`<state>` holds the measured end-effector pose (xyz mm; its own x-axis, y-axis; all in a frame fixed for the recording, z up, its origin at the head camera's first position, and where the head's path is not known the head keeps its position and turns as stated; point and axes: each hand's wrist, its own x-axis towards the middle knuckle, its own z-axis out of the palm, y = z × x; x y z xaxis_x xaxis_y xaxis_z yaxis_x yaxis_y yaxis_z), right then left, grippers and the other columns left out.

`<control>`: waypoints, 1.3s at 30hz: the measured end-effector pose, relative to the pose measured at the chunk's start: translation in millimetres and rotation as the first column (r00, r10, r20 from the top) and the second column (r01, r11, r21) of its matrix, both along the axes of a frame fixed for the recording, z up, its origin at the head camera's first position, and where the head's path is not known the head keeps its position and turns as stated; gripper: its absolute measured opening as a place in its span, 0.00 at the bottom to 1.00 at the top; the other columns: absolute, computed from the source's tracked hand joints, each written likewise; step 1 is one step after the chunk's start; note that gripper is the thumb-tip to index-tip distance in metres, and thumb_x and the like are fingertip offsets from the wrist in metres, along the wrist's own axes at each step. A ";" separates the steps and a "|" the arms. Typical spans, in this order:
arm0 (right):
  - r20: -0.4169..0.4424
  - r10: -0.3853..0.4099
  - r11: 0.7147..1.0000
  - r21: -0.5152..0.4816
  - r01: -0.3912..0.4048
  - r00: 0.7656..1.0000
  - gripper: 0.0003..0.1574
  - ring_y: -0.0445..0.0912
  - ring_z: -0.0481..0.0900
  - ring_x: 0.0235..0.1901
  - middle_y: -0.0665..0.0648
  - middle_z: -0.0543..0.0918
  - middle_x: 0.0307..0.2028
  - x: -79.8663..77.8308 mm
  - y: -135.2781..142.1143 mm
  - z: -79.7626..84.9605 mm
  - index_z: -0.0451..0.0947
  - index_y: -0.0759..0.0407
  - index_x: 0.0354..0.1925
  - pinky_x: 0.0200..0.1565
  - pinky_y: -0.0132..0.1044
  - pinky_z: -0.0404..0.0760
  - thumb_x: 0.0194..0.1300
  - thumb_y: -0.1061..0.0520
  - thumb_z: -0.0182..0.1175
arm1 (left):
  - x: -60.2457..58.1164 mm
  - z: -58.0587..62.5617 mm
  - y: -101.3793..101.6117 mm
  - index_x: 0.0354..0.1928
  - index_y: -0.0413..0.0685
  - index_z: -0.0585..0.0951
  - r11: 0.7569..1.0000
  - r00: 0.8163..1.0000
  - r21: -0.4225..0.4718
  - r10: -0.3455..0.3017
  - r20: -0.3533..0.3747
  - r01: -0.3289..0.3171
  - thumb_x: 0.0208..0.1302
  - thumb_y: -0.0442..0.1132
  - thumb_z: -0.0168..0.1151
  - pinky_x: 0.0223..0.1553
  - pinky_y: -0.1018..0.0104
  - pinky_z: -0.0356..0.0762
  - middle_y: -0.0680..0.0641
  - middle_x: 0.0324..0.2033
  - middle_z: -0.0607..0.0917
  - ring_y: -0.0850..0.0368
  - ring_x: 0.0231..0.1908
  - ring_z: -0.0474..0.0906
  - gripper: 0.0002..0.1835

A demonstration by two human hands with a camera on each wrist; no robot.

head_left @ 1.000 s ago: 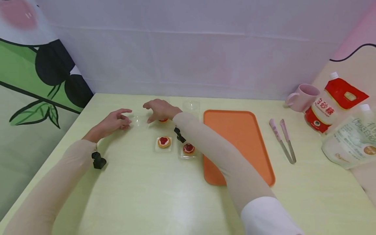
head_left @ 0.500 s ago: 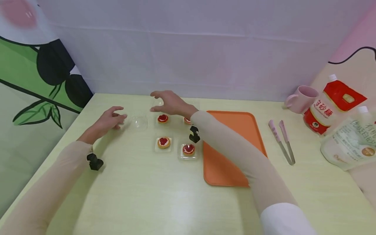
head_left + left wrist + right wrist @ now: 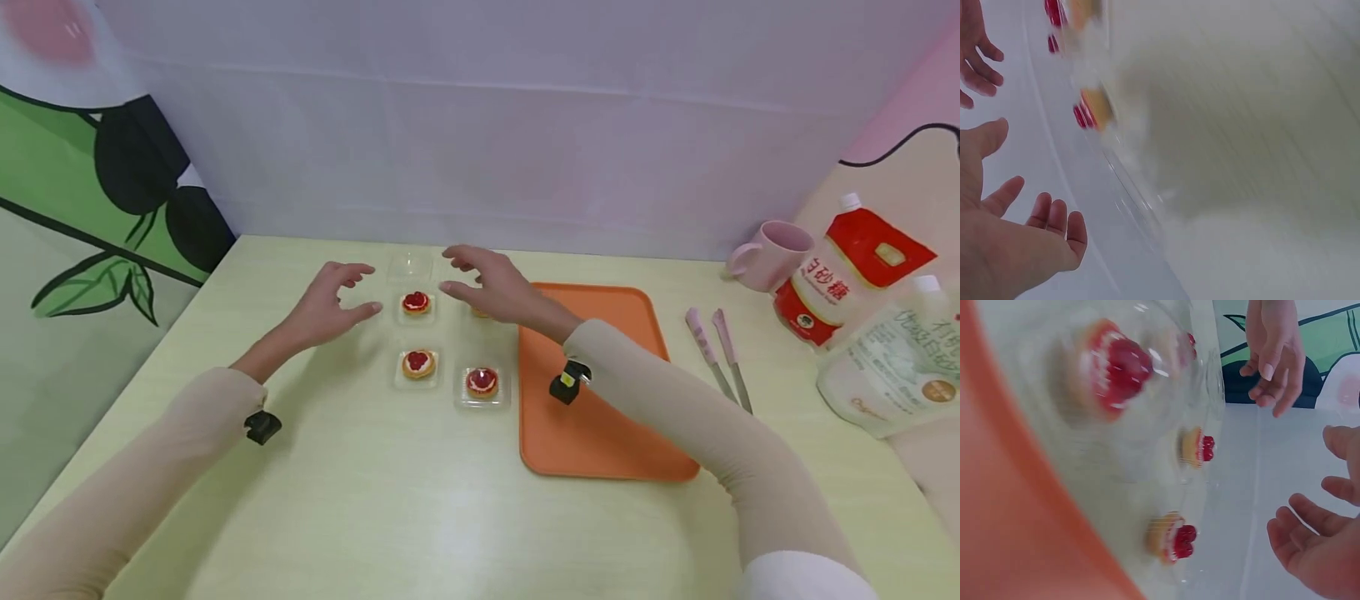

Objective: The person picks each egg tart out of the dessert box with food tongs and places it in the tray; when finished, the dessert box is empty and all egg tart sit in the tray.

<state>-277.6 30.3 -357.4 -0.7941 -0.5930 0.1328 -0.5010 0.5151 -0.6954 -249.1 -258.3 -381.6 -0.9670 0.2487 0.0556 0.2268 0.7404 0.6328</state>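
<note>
Now your left hand (image 3: pixel 324 307) and right hand (image 3: pixel 495 287) hover released, fingers spread, either side of the far-left tart (image 3: pixel 416 302) on the counter (image 3: pixel 375 500). Well right of your right hand, the red pouch (image 3: pixel 843 275) reads "白砂糖".

A pale yellow-green bench (image 3: pixel 390 517) with a faint wood grain fills the lower part of the head view, and soft overhead light leaves a dull sheen near its front edge. Behind it stands a plain white wall (image 3: pixel 480 142) made of panels, with faint seams running across it. At the left, a panel (image 3: pixel 90 233) printed with green leaves and black rounded shapes leans along the bench's edge. At the far right, a pink surface (image 3: pixel 930 75) meets a beige one, and a thin black line (image 3: pixel 900 137) curves between them.
</note>
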 end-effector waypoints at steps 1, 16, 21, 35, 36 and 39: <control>0.013 -0.009 1.000 -0.011 0.009 1.000 0.34 0.54 0.73 0.65 0.60 0.76 0.64 3.6 4.6 -2.3 0.66 0.57 0.71 0.62 0.48 0.75 0.72 0.48 0.59 | 2.1 0.4 6.1 0.69 0.39 0.68 1.000 1.000 0.002 -0.028 -0.006 0.028 0.66 0.41 0.65 0.58 0.36 0.66 0.30 0.59 0.67 0.33 0.60 0.65 0.32; 0.116 0.014 1.000 0.006 -0.015 0.993 0.46 0.60 0.75 0.63 0.64 0.74 0.65 55.3 57.6 -37.2 0.63 0.63 0.72 0.58 0.50 0.79 0.63 0.50 0.70 | 43.0 -5.5 93.6 0.67 0.50 0.73 0.931 0.933 -0.059 -0.360 0.004 0.360 0.50 0.48 0.79 0.63 0.36 0.54 0.42 0.61 0.70 0.43 0.64 0.65 0.41; 0.138 0.032 0.999 0.021 -0.035 0.990 0.47 0.59 0.76 0.61 0.65 0.73 0.64 67.2 60.0 -45.6 0.65 0.65 0.68 0.58 0.49 0.79 0.56 0.53 0.75 | 51.9 -9.1 108.7 0.66 0.50 0.74 0.912 0.925 -0.158 -0.380 0.023 0.379 0.45 0.51 0.81 0.59 0.42 0.58 0.43 0.60 0.71 0.45 0.63 0.67 0.44; 0.080 0.064 0.991 0.115 -0.073 0.995 0.45 0.53 0.76 0.59 0.59 0.76 0.57 80.7 55.2 -51.0 0.68 0.61 0.60 0.59 0.48 0.77 0.50 0.52 0.79 | 53.7 -17.9 118.1 0.63 0.47 0.74 0.892 0.930 -0.264 -0.360 0.075 0.367 0.41 0.52 0.83 0.49 0.51 0.60 0.45 0.57 0.75 0.49 0.60 0.72 0.45; 0.081 0.064 0.990 0.117 -0.073 0.995 0.45 0.53 0.75 0.59 0.58 0.76 0.57 80.9 55.3 -51.1 0.68 0.61 0.60 0.59 0.48 0.76 0.50 0.52 0.79 | 53.5 -17.9 118.4 0.62 0.46 0.75 0.893 0.930 -0.260 -0.360 0.079 0.367 0.42 0.51 0.83 0.49 0.52 0.60 0.45 0.57 0.76 0.49 0.59 0.72 0.44; 0.085 0.059 0.990 0.125 -0.069 0.995 0.44 0.52 0.75 0.58 0.58 0.76 0.57 81.6 55.6 -51.7 0.68 0.60 0.60 0.59 0.47 0.77 0.51 0.52 0.79 | 52.2 -18.0 119.3 0.61 0.45 0.76 0.896 0.931 -0.252 -0.353 0.094 0.366 0.44 0.49 0.82 0.49 0.52 0.59 0.46 0.56 0.77 0.50 0.58 0.73 0.41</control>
<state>-195.9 85.9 -409.1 -0.7589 -0.6511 -0.0103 -0.4807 0.5708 -0.6657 -196.9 -139.0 -399.6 -0.8089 0.5795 -0.0995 0.4850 0.7532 0.4443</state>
